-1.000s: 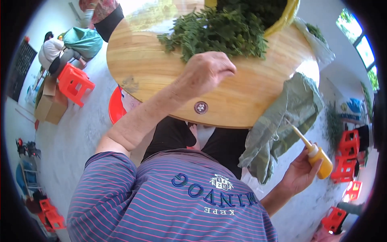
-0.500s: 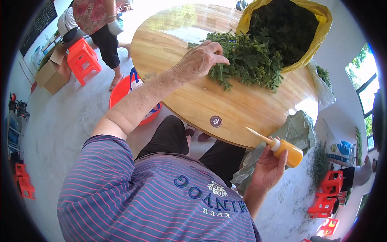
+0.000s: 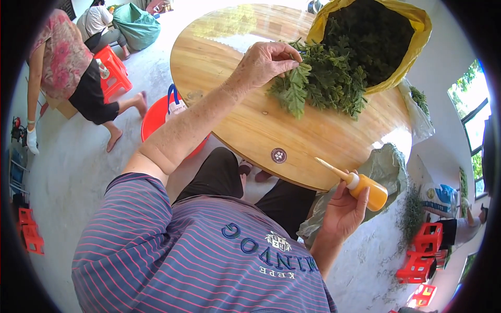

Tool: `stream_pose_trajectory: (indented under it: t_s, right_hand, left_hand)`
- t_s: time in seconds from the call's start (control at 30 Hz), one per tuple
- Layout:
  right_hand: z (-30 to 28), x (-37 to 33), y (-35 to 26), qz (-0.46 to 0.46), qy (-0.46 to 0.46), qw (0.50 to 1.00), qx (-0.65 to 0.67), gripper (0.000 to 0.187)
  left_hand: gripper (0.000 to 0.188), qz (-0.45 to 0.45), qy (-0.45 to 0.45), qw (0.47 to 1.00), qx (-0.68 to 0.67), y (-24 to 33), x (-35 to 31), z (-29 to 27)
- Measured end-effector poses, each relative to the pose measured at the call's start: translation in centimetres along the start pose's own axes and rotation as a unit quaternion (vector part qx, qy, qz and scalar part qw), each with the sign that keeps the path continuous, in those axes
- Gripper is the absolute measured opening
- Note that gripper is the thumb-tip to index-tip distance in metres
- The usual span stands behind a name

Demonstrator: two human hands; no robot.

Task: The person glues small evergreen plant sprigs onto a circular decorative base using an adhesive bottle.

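Between the thumb and fingers of my left hand point(image 3: 265, 63) is the end of a green artificial-looking leafy sprig point(image 3: 295, 93), its leaves hanging down over the wooden table. Just right of it lies a heap of similar leafy sprigs point(image 3: 339, 78), spilling from the mouth of a yellow sack point(image 3: 421, 39). My right hand point(image 3: 340, 215) is wrapped round an orange squeeze bottle point(image 3: 371, 195) near the table's front edge. The bottle is tilted, its long pale nozzle pointing up and left, away from the sprig.
The round wooden table point(image 3: 235, 117) is in front of me. A red bucket point(image 3: 156, 122) stands at its left, a grey-green plastic bag point(image 3: 383, 161) at its right edge. Further left a person in a floral top point(image 3: 65, 57) walks near a red stool point(image 3: 112, 73). More red stools point(image 3: 417, 266) stand at right.
My left hand has closed on a sprig and drawn it slightly up from the heap. The right hand with the bottle shifted a little left. The person in the floral top moved left.
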State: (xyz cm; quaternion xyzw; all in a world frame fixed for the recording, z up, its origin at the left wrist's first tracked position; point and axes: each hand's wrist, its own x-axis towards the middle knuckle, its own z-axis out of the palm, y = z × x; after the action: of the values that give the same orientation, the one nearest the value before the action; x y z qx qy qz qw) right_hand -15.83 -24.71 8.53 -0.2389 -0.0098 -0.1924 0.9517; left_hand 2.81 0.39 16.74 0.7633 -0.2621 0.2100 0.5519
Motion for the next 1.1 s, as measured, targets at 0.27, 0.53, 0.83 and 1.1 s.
stream_pose_trajectory:
  t_s: [0.27, 0.53, 0.83, 1.1]
  right_hand:
    - [-1.1, -1.6, -2.4, -0.006, -0.010, 1.000, 0.010, 0.035]
    - [-1.4, -5.1, -4.9, -0.025, -0.030, 0.999, 0.030, 0.034]
    - [-1.3, -11.5, -8.4, -0.072, -0.016, 0.997, 0.023, 0.030]
    - [-1.9, -14.5, -10.7, -0.118, 0.020, 0.993, -0.003, 0.033]
  left_hand:
    - [0.013, -0.021, -0.016, 0.981, 0.194, -4.5, -4.1, 3.1]
    - [0.011, -0.122, 0.034, 0.987, 0.099, -3.0, -5.7, 2.6]
    - [0.014, -0.182, 0.033, 0.961, -0.205, 3.7, -6.8, 3.0]
    - [0.013, -0.216, -0.187, 0.956, -0.060, 1.0, -12.7, 5.6]
